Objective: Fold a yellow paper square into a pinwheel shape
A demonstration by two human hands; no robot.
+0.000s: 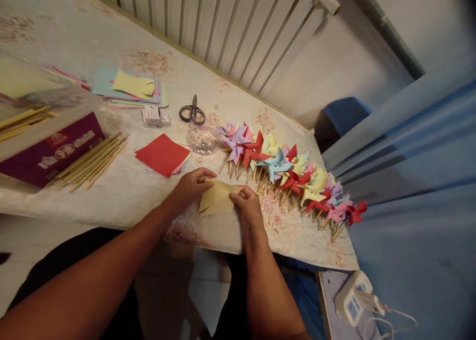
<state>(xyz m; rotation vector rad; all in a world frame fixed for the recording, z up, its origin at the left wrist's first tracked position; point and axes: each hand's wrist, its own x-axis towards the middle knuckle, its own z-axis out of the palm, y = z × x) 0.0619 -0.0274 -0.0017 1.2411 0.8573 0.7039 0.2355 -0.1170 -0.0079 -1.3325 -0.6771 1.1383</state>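
Note:
A yellow square of paper, slit at its corners, is held up between my hands near the table's front edge. My left hand pinches its upper left part. At its right side, my right hand grips the edge between thumb and fingers. To the left of the paper lies a stack of paper squares with a red sheet on top. Just beyond my hands sits a clear container of small shiny pins. Finished paper pinwheels on sticks lie in a long row to the right.
Black-handled scissors lie behind the pins, beside small boxes and a pile of coloured paper. Thin sticks lean by a purple-and-white box. A radiator borders the back; a power strip is at lower right.

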